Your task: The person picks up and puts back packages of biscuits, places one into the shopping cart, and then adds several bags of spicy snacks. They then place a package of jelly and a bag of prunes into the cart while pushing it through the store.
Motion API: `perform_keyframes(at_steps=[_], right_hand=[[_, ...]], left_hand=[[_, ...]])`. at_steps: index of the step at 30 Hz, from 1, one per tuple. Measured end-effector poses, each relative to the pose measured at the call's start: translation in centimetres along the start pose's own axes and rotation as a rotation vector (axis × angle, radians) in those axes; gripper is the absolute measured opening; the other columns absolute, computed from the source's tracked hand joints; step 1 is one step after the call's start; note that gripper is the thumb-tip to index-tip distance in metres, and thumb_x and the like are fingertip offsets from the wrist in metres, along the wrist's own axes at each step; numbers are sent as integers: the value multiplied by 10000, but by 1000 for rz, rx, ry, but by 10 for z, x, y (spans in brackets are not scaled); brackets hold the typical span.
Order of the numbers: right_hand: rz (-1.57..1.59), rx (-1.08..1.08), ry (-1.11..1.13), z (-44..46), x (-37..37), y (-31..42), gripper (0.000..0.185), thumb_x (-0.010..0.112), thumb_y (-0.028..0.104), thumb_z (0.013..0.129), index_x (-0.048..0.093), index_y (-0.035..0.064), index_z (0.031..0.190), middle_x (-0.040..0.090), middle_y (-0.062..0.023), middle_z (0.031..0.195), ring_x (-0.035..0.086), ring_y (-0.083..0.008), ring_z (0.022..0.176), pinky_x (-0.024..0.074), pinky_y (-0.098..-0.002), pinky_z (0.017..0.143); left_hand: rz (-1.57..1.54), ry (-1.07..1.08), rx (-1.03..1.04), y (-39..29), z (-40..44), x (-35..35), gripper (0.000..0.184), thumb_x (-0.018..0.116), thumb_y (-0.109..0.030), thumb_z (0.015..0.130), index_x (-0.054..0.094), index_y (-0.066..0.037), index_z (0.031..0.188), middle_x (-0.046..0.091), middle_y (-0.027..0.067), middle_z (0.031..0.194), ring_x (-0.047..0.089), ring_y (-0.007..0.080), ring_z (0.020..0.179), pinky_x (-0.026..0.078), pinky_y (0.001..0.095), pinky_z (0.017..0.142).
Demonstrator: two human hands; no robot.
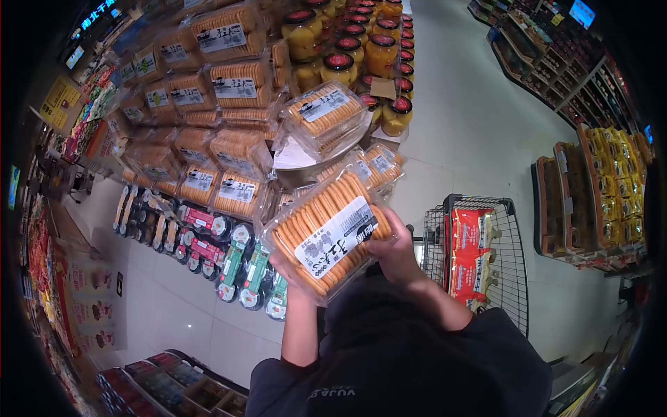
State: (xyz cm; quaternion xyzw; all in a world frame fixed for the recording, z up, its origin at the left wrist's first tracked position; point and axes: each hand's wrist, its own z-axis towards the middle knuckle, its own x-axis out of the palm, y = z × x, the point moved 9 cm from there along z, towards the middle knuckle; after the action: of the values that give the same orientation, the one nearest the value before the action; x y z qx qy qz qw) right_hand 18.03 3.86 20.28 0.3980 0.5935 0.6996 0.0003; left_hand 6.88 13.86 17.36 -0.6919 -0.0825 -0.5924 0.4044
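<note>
Fingers of the right hand (397,251) and left hand (286,272) clasp opposite sides of a clear plastic box of round golden biscuits (326,236), held before the chest; level, gentle side pressure best spares the thin walls. Beyond: stacked biscuit boxes (235,87).

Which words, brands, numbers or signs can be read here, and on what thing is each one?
"南北干", next character unclear: lit sign
"VUJA", rest unclear: dark top
Too stylised or small to read surely: held biscuit pack
Too small or blurred: jars, yellow sign, red bags
</note>
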Motion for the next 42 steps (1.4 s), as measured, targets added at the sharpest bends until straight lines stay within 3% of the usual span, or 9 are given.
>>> perform_keyframes(at_steps=[1,4,6,9,14,17,22,26,42], right_hand=[[-40,-18,12,-1,-6,1,707,725,39,718,369,-35,1324,506,-105,1239,489,-184,1144,384,-309,992],[-156,-87,80,-6,-23,19,734,721,-35,673,378,-50,1322,533,-147,1220,511,-210,1135,392,-325,998],[-203,-126,135,-4,-28,27,766,716,-72,660,360,-42,1338,552,-172,1194,551,-222,1089,435,-336,967],[-248,50,87,4,-39,20,770,705,-91,671,348,-22,1350,550,-169,1197,563,-203,1064,463,-342,937],[4,133,-30,6,-85,3,846,526,610,820,233,80,1410,411,-121,1367,540,-275,1115,441,-397,923],[113,164,-82,-12,-98,-22,860,486,661,811,255,82,1403,444,-124,1340,517,-266,1143,417,-429,936],[-188,231,-235,-17,-109,-65,650,686,81,749,363,30,1310,556,-67,1126,534,-177,1060,431,-316,930],[-16,146,-224,-2,-88,-25,594,624,18,711,397,44,1259,577,-71,1062,559,-178,992,448,-307,883],[-400,-370,-81,244,-17,90,382,603,151,841,498,11,1180,582,-61,1022,559,-140,921,448,-266,780]], left_hand=[[-10,-234,-37,-1,-4,-25,1017,351,-798,733,329,-8,1373,418,187,1357,472,345,1195,433,478,970],[-79,100,-103,-16,-3,-4,1010,421,-754,747,330,49,1353,453,187,1326,486,315,1184,414,418,996],[70,332,-333,-5,-8,0,996,720,-528,703,272,62,1371,422,190,1353,430,297,1245,362,418,1033],[587,202,-418,23,-11,-19,876,741,-345,721,296,58,1357,457,161,1325,448,234,1232,371,379,1021],[219,-24,-297,44,-14,-28,680,639,-114,756,312,11,1339,477,126,1268,464,227,1200,362,363,1025],[134,-178,-150,70,-20,-41,692,604,-143,778,271,-11,1370,420,141,1329,421,271,1240,335,440,1045],[234,-199,-75,94,-17,-57,673,594,-108,805,256,-42,1383,392,143,1348,392,282,1256,307,446,1057],[379,-114,321,48,-9,-52,736,659,-111,780,251,-22,1387,370,149,1372,438,266,1211,344,408,1030],[1242,-144,631,-82,184,61,454,655,-234,843,534,-1,1214,544,173,1149,533,273,1028,400,348,905]])
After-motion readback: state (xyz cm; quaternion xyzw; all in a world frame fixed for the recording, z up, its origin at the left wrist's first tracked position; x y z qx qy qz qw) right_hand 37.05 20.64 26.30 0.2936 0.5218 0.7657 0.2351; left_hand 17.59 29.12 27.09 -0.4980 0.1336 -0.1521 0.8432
